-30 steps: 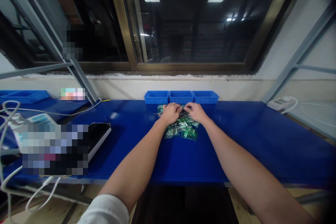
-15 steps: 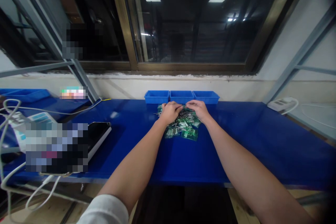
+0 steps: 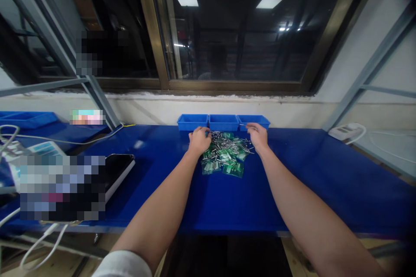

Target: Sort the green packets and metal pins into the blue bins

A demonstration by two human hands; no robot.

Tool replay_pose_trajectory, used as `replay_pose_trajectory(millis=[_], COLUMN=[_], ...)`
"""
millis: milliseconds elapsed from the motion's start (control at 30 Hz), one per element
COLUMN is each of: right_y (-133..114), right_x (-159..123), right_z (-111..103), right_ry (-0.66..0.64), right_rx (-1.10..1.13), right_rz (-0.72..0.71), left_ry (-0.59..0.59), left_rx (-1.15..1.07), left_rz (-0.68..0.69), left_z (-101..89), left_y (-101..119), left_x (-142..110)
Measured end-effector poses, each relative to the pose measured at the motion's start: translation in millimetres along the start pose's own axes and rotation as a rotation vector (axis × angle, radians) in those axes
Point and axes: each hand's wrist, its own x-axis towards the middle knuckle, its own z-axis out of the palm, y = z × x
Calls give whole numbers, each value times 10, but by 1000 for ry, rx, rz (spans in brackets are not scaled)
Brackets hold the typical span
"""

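A heap of small green packets and thin metal pins [image 3: 225, 152] lies on the blue table [image 3: 292, 181] in front of three blue bins [image 3: 223, 121]. My left hand [image 3: 199, 140] rests at the heap's left edge with its fingers curled; what they pinch is too small to name. My right hand [image 3: 258, 135] is at the heap's right edge, just before the right bin, fingers pinched on what looks like a thin metal pin.
A black flat device [image 3: 117, 169] and white cables [image 3: 42, 242] lie at the left of the table. A white power strip [image 3: 346, 130] sits at the far right. A dark window runs behind the bins. Another blue tray [image 3: 27, 118] stands far left.
Both hands were close together over the middle of the heap. They have moved apart to its left and right edges, and the pins in the middle are now uncovered.
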Motion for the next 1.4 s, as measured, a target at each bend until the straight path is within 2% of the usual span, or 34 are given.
replay_pose_trajectory(millis=[433,600,667,833,1000,1100,1400], right_y=[156,118,53,-159,-294,-305,-280], right_x=[117,72,11,-214,-401,-440,-438], right_z=[20,20,43,196,354,385,384], right_ry=[-21,63,8,-296,-456,-497,-484], right_rx=[-5,-134,-234,-504,-700,-734,-710], right_rz=[20,4,-60,-343,-373,-363,-376], left_ry=[-62,-67,-85,-168,-248,-246,-216], left_rx=[13,0,6,11,12,21,-18], left_rz=[56,114,162,252,279,259,304], left_z=[46,71,82,91,73,66,120], left_y=[29,23,32,73,113,129,101], left_x=[-2,10,1,-50,-76,-70,-32])
